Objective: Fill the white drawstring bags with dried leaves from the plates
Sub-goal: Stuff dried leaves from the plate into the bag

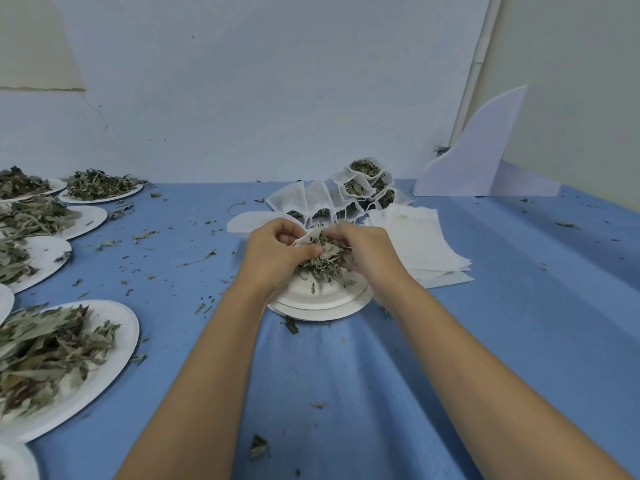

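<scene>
over the plate [318,301] at mid worktop [346,375], the left hand [275,252] pinches the rim of a white drawstring bag [306,238] while the right hand [369,252] clutches a clump of dried leaves [320,259] at its mouth. the bag looks thin, limp and nearly weightless, best held by its hem to stay open; the leaves look brittle and light, so gather them loosely, not crushed.

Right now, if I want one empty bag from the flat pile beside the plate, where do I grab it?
Pinch the near right corner of the top bag on the pile of empty bags, coming from the right. The bags lie flat and fanned there, so one corner probably lifts alone. On its left, the left hand and right hand work over the plate.
</scene>
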{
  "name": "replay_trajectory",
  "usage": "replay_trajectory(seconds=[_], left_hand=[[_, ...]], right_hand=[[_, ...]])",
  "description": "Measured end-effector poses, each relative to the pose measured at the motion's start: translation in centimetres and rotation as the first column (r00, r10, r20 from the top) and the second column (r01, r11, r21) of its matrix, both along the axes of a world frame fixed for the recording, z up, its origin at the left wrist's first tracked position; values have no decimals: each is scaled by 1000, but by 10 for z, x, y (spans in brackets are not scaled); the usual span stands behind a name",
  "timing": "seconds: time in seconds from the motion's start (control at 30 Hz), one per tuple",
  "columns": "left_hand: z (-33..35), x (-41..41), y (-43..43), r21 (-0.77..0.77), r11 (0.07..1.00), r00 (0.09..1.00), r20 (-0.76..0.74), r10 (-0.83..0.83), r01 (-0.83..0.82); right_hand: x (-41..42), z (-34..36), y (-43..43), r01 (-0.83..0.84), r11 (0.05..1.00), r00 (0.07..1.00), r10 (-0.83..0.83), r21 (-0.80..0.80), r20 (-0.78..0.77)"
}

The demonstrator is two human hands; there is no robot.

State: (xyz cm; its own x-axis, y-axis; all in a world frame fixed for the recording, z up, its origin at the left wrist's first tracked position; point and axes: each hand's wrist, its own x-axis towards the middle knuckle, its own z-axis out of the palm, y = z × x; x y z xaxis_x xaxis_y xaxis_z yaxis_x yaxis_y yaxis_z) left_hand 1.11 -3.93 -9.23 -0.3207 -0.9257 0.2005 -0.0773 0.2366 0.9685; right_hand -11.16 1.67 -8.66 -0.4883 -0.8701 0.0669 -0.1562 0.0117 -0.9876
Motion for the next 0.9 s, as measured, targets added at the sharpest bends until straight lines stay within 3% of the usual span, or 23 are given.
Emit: replay_trajectory(seconds=[0.1, 0.2, 0.3, 0.43, 0.5, 0.67, 0.8, 0.9], left_hand=[[-3, -3, 0, -108, 993, 999, 9, 40, -39], [-4, -7, 2, -178, 980, 996, 8, 86, -83], [-5, -10, 0, -114, 992, 998, -27, 53, -56], [-4, -9, -2, 22, 999, 997, -80, -22, 24], [-2, -6, -3, 0, 996, 992, -89, -90, 91], [-2, -6, -1, -125, 978, 986, 15, -166, 167], [-5, -7, 0, -233, 969, 991, 123, -57, 84], [-6, -7, 0, -249, 969, 993, 115, 31, -2]], right_hand=[[3, -4, 0, -37, 999, 994, 33, -36, -101], [0, -7, 0, 6, 998, 997, -11, -63, -73], [0, -5, 2, 39, 995, 999, -41, -92, -18], [5, -4, 1, 150, 974, 961, -185, -172, -208], [8, -3, -1, 201, 958, 935, -250, -204, -253], [7, -3, 1, 251, 952, 947, -279, -176, -156], [15, -3, 3, 174, 976, 980, -184, -133, -74], [24, -2, 3, 126, 983, 991, -130, -132, -23]])
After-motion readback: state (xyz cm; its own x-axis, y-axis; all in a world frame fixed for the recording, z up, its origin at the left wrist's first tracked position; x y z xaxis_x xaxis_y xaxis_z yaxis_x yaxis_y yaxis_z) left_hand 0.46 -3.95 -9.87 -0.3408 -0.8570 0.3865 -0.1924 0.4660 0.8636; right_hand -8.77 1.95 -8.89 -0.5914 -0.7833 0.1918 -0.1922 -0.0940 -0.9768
